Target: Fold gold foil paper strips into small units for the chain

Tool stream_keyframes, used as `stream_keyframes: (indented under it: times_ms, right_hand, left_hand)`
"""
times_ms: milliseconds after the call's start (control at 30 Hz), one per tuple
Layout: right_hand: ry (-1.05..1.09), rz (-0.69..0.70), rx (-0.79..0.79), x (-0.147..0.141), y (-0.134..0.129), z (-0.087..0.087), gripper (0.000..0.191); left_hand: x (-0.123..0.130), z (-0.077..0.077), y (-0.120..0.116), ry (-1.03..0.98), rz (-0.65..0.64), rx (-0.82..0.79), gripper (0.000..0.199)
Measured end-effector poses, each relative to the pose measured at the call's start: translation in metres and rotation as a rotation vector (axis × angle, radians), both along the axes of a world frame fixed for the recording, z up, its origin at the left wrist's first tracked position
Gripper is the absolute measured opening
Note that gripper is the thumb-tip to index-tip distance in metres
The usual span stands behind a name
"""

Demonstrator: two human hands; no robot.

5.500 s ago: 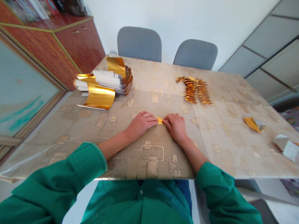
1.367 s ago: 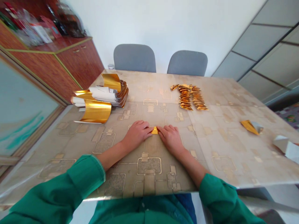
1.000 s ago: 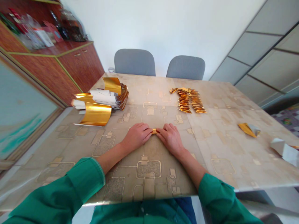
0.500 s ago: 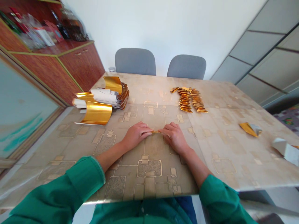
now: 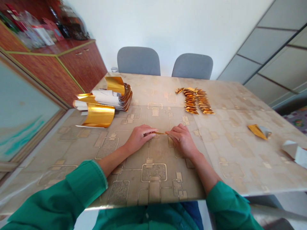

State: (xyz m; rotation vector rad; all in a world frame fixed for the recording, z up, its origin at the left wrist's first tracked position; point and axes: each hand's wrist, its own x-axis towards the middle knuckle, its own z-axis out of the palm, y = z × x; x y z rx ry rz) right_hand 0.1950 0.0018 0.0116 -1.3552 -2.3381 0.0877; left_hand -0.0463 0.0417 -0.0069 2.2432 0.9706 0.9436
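Observation:
Between my two hands a narrow strip of folded gold foil paper (image 5: pixel 160 133) lies low over the tablecloth. My left hand (image 5: pixel 140 137) pinches its left end between thumb and fingers. At the other end, my right hand (image 5: pixel 181 138) is closed on the strip with its fingertips. The fingers cover both ends, so only the thin middle shows. Up on the left sits a stack of gold and white paper sheets (image 5: pixel 112 99), with a curled gold sheet (image 5: pixel 99 115) in front. Two rows of folded gold pieces (image 5: pixel 191 101) stand at the back right.
A patterned cloth covers the table (image 5: pixel 153 188). To the right lie a gold and white folded paper (image 5: pixel 259 131) and some white paper (image 5: pixel 296 153) near the edge. Two grey chairs (image 5: pixel 138 61) stand behind the table, and a wooden cabinet (image 5: pixel 76 64) is at the left.
My right hand has shifted slightly right, away from my left hand. More of the gold strip shows between the fingertips now.

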Motion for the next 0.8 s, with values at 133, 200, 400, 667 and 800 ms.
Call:
stream_keyframes:
  times_ms: [133, 200, 400, 667, 800]
  right_hand:
    - [0.024, -0.008, 0.006, 0.000, 0.000, -0.001, 0.024]
    - [0.065, 0.007, -0.002, 0.000, 0.001, -0.002, 0.026]
    - [0.269, 0.025, -0.015, 0.000, 0.004, -0.006, 0.022]
    - [0.368, -0.160, 0.107, -0.014, -0.001, -0.006, 0.019]
    - [0.316, -0.077, 0.078, -0.024, -0.009, -0.006, 0.018]
  left_hand:
    - [-0.002, 0.003, -0.002, -0.065, 0.024, 0.045, 0.024]
    - [-0.003, 0.005, -0.002, -0.089, 0.008, 0.056, 0.024]
    - [0.000, 0.005, -0.001, -0.146, 0.075, -0.054, 0.022]
    - [0.025, 0.006, -0.019, -0.475, 0.115, -0.566, 0.030]
    - [0.041, 0.009, -0.026, -0.618, 0.090, -0.705, 0.037]
